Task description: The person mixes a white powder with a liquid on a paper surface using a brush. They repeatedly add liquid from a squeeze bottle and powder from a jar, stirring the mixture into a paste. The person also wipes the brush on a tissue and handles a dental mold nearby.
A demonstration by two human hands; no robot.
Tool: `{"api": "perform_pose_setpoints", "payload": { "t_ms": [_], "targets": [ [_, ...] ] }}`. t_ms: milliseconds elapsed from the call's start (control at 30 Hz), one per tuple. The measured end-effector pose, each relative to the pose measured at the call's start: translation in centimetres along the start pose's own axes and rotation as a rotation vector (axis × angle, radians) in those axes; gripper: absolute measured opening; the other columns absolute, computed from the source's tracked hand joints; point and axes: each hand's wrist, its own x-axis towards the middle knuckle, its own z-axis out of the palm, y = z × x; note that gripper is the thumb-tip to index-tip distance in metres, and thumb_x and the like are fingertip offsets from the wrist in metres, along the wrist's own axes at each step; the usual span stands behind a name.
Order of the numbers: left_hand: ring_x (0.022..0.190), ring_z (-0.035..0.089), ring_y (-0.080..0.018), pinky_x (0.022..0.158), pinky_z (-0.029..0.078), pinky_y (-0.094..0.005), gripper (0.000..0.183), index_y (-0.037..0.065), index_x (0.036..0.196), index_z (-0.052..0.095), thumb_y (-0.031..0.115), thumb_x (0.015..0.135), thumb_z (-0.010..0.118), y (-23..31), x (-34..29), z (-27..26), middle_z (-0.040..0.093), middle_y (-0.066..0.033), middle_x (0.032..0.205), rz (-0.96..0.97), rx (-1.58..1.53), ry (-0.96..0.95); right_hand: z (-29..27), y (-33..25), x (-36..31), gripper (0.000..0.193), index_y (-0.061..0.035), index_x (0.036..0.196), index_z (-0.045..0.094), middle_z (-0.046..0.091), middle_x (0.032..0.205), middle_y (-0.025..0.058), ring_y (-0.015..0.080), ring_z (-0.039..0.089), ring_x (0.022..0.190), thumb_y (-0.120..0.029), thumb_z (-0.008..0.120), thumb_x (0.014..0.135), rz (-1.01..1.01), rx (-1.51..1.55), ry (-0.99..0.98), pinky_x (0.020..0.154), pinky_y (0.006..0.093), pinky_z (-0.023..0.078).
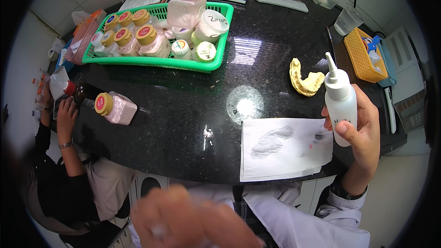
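Note:
My right hand is closed around a white plastic squeeze bottle with a pointed nozzle, held upright above the right edge of a folded white paper sheet. Dark handwriting on the bottle is partly covered by my thumb. Close behind the bottle lies a yellow horseshoe-shaped dental cast. My left hand is raised near the lower edge, in front of my lap. Motion smears its fingers, so whether it holds anything cannot be made out. Faint grey smudges and a small red mark show on the paper.
A green basket of powder jars stands at the back left. Nearer lies a gold-capped jar. At far left, another person's hand rests near a dark bottle. An orange basket and a clear cup stand right.

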Motion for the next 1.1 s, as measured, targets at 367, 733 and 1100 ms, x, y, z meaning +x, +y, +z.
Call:
{"api": "perform_pose_setpoints", "payload": {
  "t_ms": [367,733,1100],
  "targets": [
    [0.103,0.064,-0.0286,0.087,0.044,-0.0386,0.024,0.003,0.073,0.045,-0.003,0.077,0.068,-1.4,3.7,-2.5,0.071,-0.0102,0.081,-0.067,1.724,-0.147,-0.1,0.5,0.1,0.053,0.0051,0.114,0.057,0.064,0.093,0.0083,0.0125,0.061,0.085,-0.021,0.079,0.074,-0.001,0.022,0.020,0.076,0.0246,0.047],
    [0.115,0.060,-0.0327,0.101,0.037,-0.0412,0.023,0.002,0.079,0.043,-0.004,0.080,0.065,-1.0,3.8,-4.8,0.073,-0.0136,0.089,-0.081,1.665,0.137,-0.5,1.0,0.1,0.054,0.0055,0.113,0.057,0.065,0.094,0.0099,0.0137,0.063,0.087,-0.025,0.079,0.075,-0.022,0.030,0.026,0.077,0.0258,0.048],
    [0.125,0.053,-0.0299,0.108,0.026,-0.0546,0.008,0.001,0.082,0.051,0.001,0.085,0.058,-1.2,3.9,-3.8,0.065,-0.0088,0.091,-0.254,1.945,-0.259,-0.6,0.9,0.2,0.054,0.0054,0.113,0.056,0.065,0.093,0.0100,0.0136,0.063,0.087,-0.026,0.079,0.075,-0.033,0.042,0.045,0.077,0.0253,0.048]
  ]
}}
